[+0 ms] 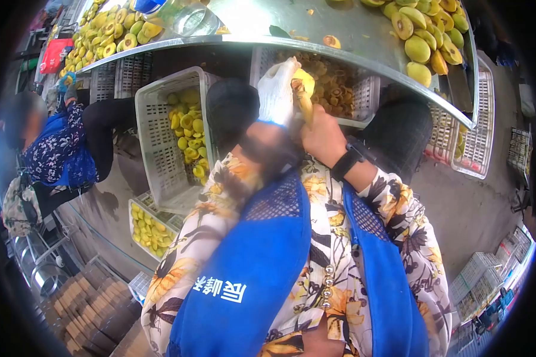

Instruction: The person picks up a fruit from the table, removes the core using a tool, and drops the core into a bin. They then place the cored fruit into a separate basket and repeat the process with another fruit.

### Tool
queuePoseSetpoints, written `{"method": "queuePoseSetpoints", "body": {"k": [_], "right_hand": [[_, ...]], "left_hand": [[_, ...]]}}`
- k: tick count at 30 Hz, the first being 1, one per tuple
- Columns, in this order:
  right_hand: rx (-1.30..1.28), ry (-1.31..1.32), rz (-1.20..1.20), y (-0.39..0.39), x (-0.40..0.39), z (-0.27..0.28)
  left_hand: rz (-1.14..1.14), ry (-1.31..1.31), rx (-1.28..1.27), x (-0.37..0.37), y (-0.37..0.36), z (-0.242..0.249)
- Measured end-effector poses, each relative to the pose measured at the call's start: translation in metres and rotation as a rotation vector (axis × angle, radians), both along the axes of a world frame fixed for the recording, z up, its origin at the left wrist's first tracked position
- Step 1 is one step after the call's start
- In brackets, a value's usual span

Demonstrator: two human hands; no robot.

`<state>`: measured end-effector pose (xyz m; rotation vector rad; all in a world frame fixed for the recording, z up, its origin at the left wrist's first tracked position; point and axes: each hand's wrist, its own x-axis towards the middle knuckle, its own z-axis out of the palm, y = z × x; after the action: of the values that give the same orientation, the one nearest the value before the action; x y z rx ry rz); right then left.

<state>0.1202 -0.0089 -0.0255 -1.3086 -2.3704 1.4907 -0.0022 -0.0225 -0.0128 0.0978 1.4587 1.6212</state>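
My left hand [276,92], in a white glove, is closed around a yellow peach half [305,80]. In my bare right hand [326,138] is a pitting tool with a yellowish-brown handle [306,110]. Its tip meets the fruit, and the fingers partly hide the contact. Both hands are in front of my body, just below the metal table's edge. Under them stands a white crate [363,97] holding brown pits and scraps [332,86].
On the metal table [268,24] lie fruit piles at left [110,35] and right [423,35]. A white crate [155,128] of yellow halves stands left of my legs, with another fruit crate [152,229] behind. A co-worker [56,143] sits at far left. More crates [479,131] stand at right.
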Motion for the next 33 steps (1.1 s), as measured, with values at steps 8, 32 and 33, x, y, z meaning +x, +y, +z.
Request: {"method": "queuePoseSetpoints", "body": {"k": [8,32,33], "right_hand": [[0.017,-0.025,0.047,-0.004,-0.001,-0.004],[-0.019,-0.083,0.001,-0.001,-0.006,-0.026],[0.066,-0.081,0.024,0.001,-0.006,-0.023]], "left_hand": [[-0.017,0.001,0.089,-0.007,-0.005,-0.030],[0.092,0.029,0.085,0.000,-0.001,-0.033],[0.098,-0.002,0.152,-0.002,-0.002,-0.034]]}}
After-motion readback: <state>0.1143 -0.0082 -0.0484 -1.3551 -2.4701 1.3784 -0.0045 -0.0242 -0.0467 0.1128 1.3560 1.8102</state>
